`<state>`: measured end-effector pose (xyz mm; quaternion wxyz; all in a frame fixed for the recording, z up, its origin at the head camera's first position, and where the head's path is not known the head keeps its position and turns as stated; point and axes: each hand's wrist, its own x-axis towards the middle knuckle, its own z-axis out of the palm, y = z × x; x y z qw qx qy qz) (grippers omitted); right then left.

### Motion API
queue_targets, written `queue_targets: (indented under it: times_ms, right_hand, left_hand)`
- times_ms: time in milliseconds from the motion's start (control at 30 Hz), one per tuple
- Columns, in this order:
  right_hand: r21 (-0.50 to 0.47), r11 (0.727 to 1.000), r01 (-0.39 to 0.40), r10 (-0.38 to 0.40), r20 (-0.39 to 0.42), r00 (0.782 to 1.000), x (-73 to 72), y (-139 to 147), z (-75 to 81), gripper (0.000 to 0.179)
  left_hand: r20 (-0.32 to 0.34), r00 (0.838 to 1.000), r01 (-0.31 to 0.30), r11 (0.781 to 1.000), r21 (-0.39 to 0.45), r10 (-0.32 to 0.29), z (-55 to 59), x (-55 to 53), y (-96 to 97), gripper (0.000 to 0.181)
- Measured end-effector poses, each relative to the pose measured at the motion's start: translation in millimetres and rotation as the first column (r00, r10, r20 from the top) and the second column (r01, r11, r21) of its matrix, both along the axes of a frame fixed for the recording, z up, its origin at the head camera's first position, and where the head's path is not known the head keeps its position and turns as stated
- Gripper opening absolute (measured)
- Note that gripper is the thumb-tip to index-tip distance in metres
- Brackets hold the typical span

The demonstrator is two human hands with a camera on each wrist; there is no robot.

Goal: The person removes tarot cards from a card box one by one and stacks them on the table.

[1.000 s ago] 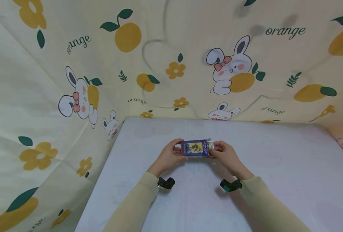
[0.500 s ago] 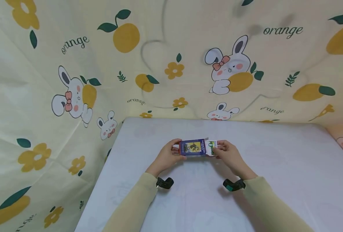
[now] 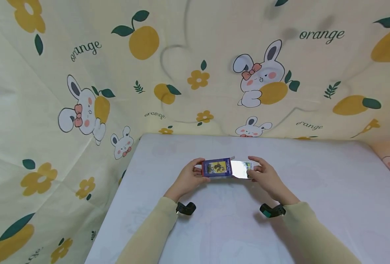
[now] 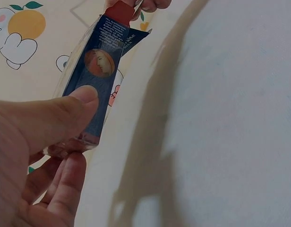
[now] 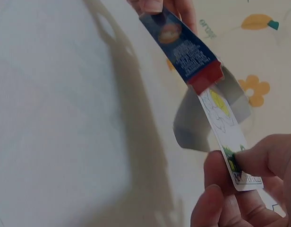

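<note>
A small dark blue card box [image 3: 216, 167] with a yellow picture on its front is held above the table by my left hand [image 3: 189, 179]. In the left wrist view the thumb [image 4: 81, 106] presses on the box's narrow side and the fingers lie at its closed end. My right hand [image 3: 268, 182] pinches the end of a tarot card [image 5: 221, 125] between thumb and fingers. The card sticks well out of the box's open right end, and its other end is hidden inside. Grey-lined flaps [image 5: 192, 118] spread around that opening. Glare whitens the card in the head view.
A white-covered table [image 3: 214, 231] lies beneath both hands, with their shadows on it. Behind and to the left hangs a cream curtain [image 3: 181, 29] printed with rabbits and oranges. Each wrist wears a black strap device [image 3: 186, 208].
My right hand has moved right, drawing the card farther out of the box, so more of its face shows. My left hand and the box have shifted slightly left.
</note>
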<state>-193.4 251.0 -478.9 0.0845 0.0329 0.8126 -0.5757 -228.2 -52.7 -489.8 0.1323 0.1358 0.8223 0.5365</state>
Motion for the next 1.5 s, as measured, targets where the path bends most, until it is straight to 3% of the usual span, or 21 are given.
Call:
queue_targets:
  times_ms: [233,467,767,1100,1500]
  right_hand:
    - [0.07,0.996,-0.051,0.052,-0.01,0.999,1.5,8.9,1.4,0.054]
    - [0.034,0.998,-0.047,0.046,0.017,0.999,1.6,22.8,5.1,0.055]
    - [-0.009,0.999,0.035,-0.034,0.058,0.998,2.4,39.9,12.9,0.059]
    - [0.118,0.973,0.199,-0.203,0.023,0.979,1.9,50.6,1.6,0.06]
    - [0.123,0.942,0.313,-0.313,-0.018,0.95,4.8,58.2,-7.2,0.053]
  left_hand:
    - [0.007,1.0,-0.012,1.0,0.008,0.012,-1.4,-0.6,-4.6,0.079]
    - [0.006,1.0,-0.011,1.0,0.006,0.011,0.0,0.4,-8.2,0.08]
    - [0.001,1.0,-0.003,1.0,0.014,0.003,-1.8,-1.9,-10.6,0.08]
    - [0.014,1.0,-0.004,1.0,-0.003,0.004,-0.7,-3.1,-12.0,0.08]
    - [0.013,1.0,0.002,1.0,0.013,-0.002,-5.8,-4.7,-12.2,0.081]
